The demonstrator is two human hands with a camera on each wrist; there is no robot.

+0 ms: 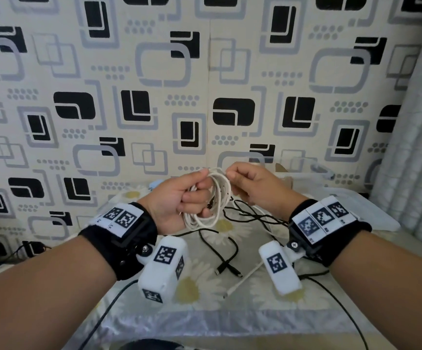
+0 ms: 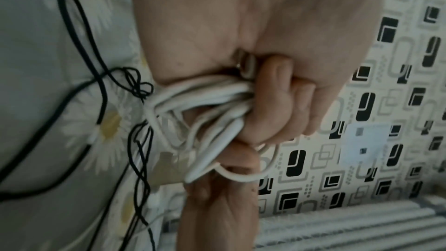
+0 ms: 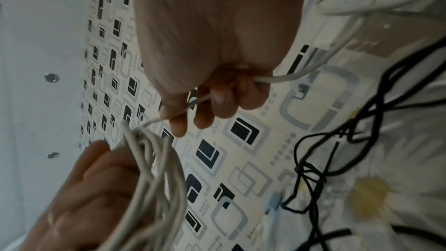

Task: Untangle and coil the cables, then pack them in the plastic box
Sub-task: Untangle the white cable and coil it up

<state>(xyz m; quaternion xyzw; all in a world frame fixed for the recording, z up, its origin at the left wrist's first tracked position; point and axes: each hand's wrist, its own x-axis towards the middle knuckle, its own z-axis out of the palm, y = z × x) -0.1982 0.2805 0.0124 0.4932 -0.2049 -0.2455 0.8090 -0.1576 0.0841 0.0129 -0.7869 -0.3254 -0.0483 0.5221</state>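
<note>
The white cable coil (image 1: 211, 198) is held in the air above the daisy-print cloth (image 1: 204, 284), between both hands. The left hand (image 1: 177, 198) has its fingers curled round one side of the bundle, clamping several loops together; the right hand (image 1: 252, 188) pinches a single white strand at the top of the coil between thumb and forefinger, the other fingers curled around the same strand. Judged from its drape, the cable is light and limp, with enough spring that the loops would likely fan open if the clamp slackened; the sound place to hold is across all loops at one point, as the left hand does, feeding slack with the right. Loose black cables (image 1: 230, 243) lie on the cloth below the coil, partly knotted, and look equally soft. A clear plastic box (image 1: 313, 173) appears beyond the coil, to the right, against the wall; its outline is faint. The left wrist view alone shows a white connector body (image 2: 217, 146) lying among the loops, and a metal part pressed in the palm, too blurred to identify. The right wrist view alone shows the free white strand (image 3: 301, 72) trailing from the right hand away toward the cloth. The head view alone shows a loose white cable end (image 1: 242, 279) on the cloth nearer the person than the coil.
</note>
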